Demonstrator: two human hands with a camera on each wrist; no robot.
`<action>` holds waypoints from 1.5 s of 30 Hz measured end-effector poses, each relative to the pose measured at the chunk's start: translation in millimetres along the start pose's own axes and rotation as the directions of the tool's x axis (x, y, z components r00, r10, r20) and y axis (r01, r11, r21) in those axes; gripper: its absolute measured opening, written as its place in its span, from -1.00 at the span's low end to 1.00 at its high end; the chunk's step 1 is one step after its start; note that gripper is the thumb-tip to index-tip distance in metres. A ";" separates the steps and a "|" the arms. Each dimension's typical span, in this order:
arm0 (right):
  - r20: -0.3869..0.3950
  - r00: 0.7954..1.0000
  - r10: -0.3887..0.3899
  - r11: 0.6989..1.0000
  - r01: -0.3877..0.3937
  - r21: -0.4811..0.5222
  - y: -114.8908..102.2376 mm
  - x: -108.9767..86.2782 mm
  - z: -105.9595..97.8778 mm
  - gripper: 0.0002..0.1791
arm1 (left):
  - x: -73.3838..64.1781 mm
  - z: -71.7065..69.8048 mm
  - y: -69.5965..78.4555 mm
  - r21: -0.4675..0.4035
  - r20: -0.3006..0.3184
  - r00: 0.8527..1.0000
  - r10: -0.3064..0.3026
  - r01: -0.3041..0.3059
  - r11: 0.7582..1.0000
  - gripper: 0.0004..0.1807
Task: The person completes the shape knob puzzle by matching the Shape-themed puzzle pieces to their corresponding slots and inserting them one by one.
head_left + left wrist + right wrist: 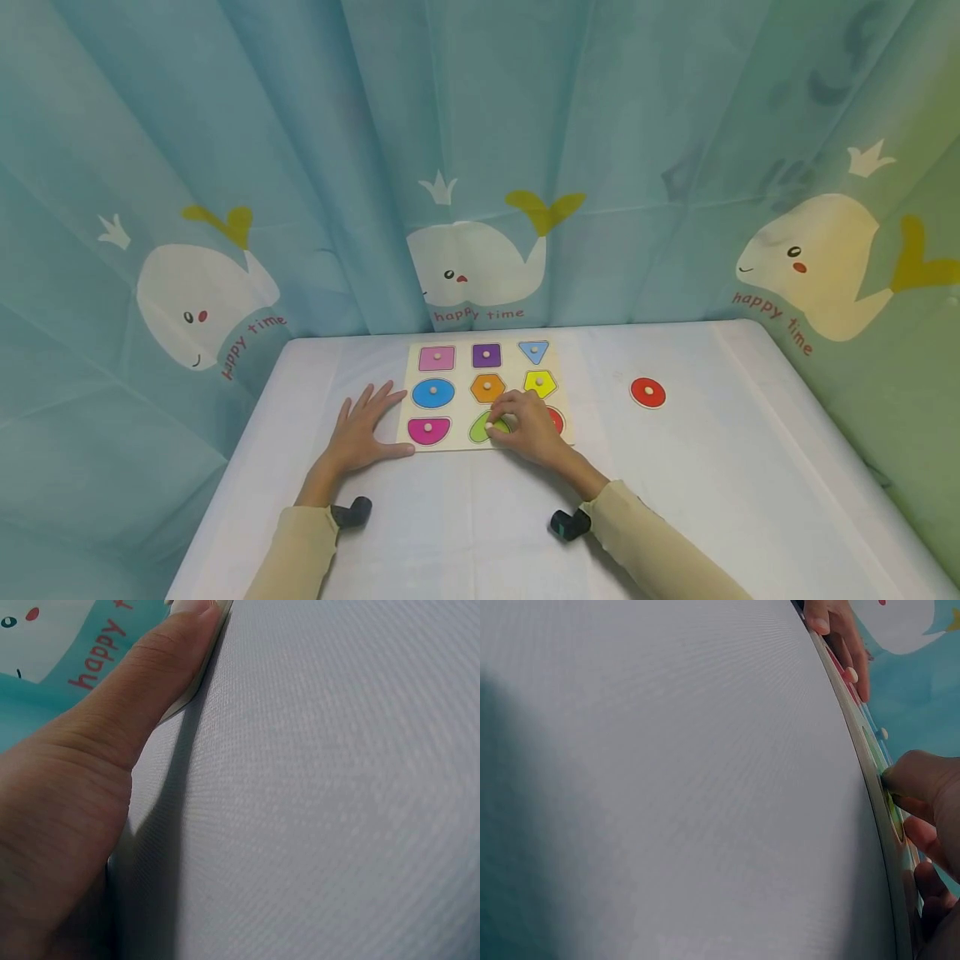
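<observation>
A pale wooden peg puzzle board (462, 367) lies flat near the table's far edge, bearing several coloured shapes with small knobs. My right hand (531, 429) pinches the white knob of the green piece (477, 430) in the front row's middle; that piece is partly covered by my fingers. Along the board's left side, my left hand (358, 435) spreads its straight fingers, the thumb (161, 660) touching the front left corner. To the left of the green piece sits a magenta half-round piece (438, 432). A red shape (556, 419) is partly hidden behind my right hand.
A loose red round piece (648, 392) with a knob lies on the white tablecloth (675, 467), right of the board. Behind the table hangs a blue-green curtain (360, 275) with whale prints.
</observation>
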State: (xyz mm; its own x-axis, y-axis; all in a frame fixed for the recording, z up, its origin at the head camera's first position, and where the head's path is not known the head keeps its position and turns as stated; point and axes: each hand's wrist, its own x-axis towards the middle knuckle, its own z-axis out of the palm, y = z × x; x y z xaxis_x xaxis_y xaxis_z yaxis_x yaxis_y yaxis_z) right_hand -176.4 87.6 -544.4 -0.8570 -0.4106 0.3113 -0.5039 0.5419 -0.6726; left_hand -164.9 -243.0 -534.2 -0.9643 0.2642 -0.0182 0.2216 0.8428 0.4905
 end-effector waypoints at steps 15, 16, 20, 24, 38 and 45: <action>-0.002 1.000 -0.013 1.000 0.013 0.007 0.3 3.0 -0.4 -0.96 | 1.1 -3.4 1.2 0.003 0.008 1.000 -0.014 0.013 1.000 0.11; -0.001 1.000 -0.012 1.000 0.012 0.007 0.3 3.0 -0.5 -0.96 | 1.0 -3.5 1.3 0.002 0.007 1.000 -0.012 0.012 1.000 0.11; 0.014 1.000 -0.009 1.000 0.009 0.000 -0.3 3.0 -1.5 -0.95 | 0.2 -3.2 1.1 -0.002 0.001 1.000 -0.008 0.008 1.000 0.12; 0.053 0.998 -0.020 1.000 0.020 0.014 -1.4 3.3 -7.0 -0.91 | -0.2 -1.5 0.0 0.004 -0.008 1.000 -0.001 0.001 1.000 0.11; 0.064 0.998 0.003 0.995 -0.010 0.102 8.0 6.1 -58.4 -0.62 | -1.4 -1.5 1.3 -0.008 -0.018 1.000 0.010 -0.010 1.000 0.09; 0.060 0.989 0.132 0.989 -0.136 0.059 20.1 2.2 -82.3 -0.43 | -1.9 0.6 1.6 -0.016 -0.012 1.000 0.003 -0.003 1.000 0.09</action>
State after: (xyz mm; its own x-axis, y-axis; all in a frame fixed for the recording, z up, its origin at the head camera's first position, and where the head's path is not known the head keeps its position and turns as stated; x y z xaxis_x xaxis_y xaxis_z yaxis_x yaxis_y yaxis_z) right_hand -197.3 157.9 -502.0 -0.9080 -0.3788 0.1788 -0.3759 0.5483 -0.7470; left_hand -162.6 -241.9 -534.0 -0.9653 0.2609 -0.0067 0.2220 0.8343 0.5047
